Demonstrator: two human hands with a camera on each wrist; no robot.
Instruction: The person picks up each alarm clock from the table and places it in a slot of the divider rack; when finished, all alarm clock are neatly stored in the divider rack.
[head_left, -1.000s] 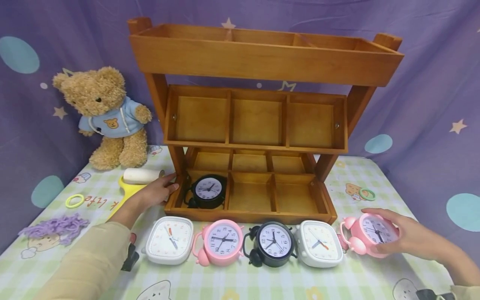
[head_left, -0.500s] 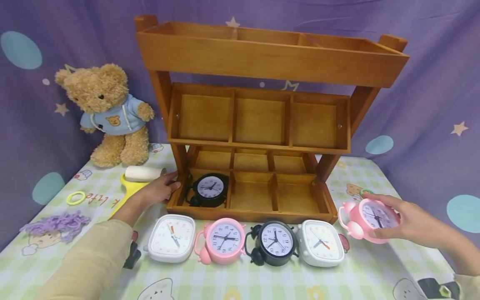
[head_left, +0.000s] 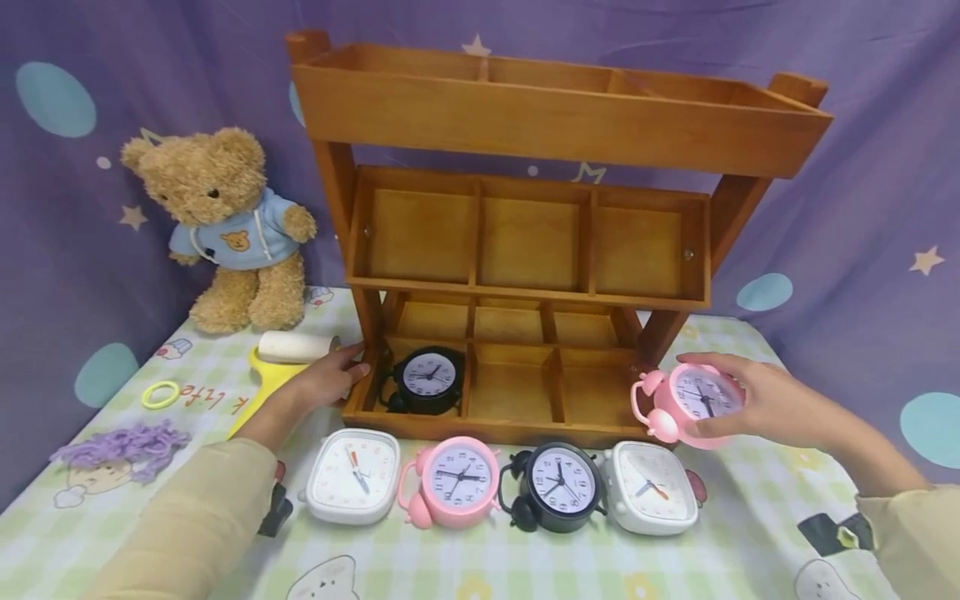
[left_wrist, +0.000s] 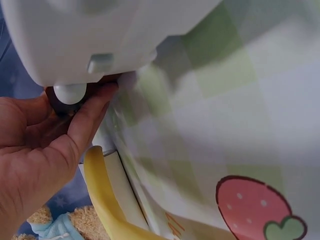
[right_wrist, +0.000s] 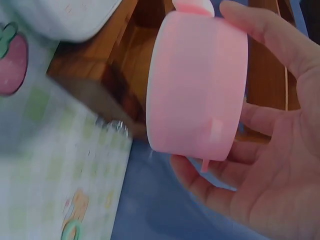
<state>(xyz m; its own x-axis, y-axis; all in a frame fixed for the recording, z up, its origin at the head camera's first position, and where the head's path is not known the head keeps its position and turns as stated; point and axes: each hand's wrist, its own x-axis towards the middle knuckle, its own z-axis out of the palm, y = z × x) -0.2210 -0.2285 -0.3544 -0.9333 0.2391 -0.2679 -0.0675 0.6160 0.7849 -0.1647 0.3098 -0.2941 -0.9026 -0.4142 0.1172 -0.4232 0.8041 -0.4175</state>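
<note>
Tablecloth (head_left: 408,567) at left reads "k life"; right hand (head_left: 768,400) grips pink clock (head_left: 705,394); left hand (head_left: 324,383) seemingly clasps the wooden rack (head_left: 555,125) at its lower left.

Our right hand (right_wrist: 282,165) grips a pink alarm clock (right_wrist: 195,90) from the right, the thumb (right_wrist: 270,32) reaching to its upper edge, near a rounded bell (right_wrist: 195,6), and other fingers bent in lower down. We see the clock's smooth side, with a short pink foot (right_wrist: 205,165) poking out at the bottom. Behind it is a brown wooden rack (right_wrist: 82,72); we cannot tell whether they touch. At upper left, part of a white rounded thing (right_wrist: 67,20) shows, near a strawberry print (right_wrist: 11,65) on the checked tablecloth (right_wrist: 37,170). Low down we find a green ring (right_wrist: 65,231), and beyond the cloth's edge, blue fabric (right_wrist: 150,205).
</note>
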